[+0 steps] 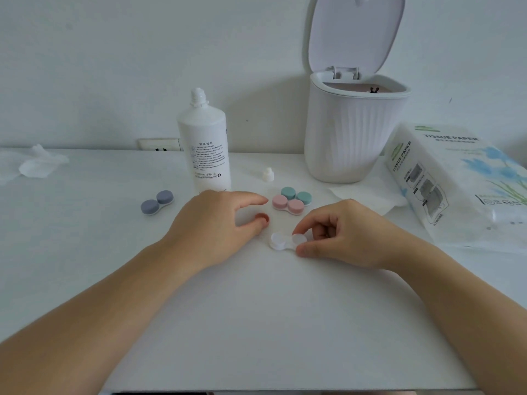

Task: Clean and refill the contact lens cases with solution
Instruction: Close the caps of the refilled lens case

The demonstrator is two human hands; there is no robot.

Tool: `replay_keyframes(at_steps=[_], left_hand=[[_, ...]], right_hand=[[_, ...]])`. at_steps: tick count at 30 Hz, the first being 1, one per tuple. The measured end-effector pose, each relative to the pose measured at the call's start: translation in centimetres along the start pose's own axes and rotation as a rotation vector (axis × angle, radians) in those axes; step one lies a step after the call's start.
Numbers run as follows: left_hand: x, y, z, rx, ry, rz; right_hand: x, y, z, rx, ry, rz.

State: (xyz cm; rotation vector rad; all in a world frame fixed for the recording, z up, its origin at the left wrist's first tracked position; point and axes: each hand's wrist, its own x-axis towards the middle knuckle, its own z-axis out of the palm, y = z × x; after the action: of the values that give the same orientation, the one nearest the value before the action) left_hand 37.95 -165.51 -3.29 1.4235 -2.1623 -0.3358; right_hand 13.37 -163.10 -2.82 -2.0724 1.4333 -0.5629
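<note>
A white contact lens case (281,242) lies on the white table (256,309) between my hands. My right hand (342,232) pinches the cap (299,238) on the case's right well with thumb and forefinger. My left hand (219,223) hovers just left of the case, fingers loosely spread, holding nothing. Behind them sit a pink case (288,204), a green case (296,193) and a grey-blue case (156,202), all capped. The solution bottle (205,149) stands upright with its cap off; the small white cap (268,174) stands beside it.
An open-lidded white bin (353,132) stands at the back right. A tissue paper pack (456,181) lies at the right with a sheet (368,195) spread in front. A crumpled tissue (37,163) lies far left. A wall socket (159,144) sits behind the table.
</note>
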Motion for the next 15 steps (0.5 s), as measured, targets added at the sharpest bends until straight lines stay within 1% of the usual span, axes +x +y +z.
replay_keyframes(at_steps=[3,5,9,15], left_hand=[[-0.11,0.26,0.0,-0.207,-0.007,0.092],[-0.25,0.34,-0.28,-0.254,-0.047,0.153],[-0.46,0.32,-0.33,-0.241,-0.143,0.199],[-0.39,0.39,0.41,-0.189,-0.221,0.138]], right_hand=[[0.01,0.04,-0.01,0.003,-0.005,-0.006],[0.01,0.09,-0.01,-0.001,-0.004,-0.01],[-0.04,0.16,-0.04,0.007,-0.007,-0.011],[-0.06,0.2,-0.04,0.003,-0.009,-0.012]])
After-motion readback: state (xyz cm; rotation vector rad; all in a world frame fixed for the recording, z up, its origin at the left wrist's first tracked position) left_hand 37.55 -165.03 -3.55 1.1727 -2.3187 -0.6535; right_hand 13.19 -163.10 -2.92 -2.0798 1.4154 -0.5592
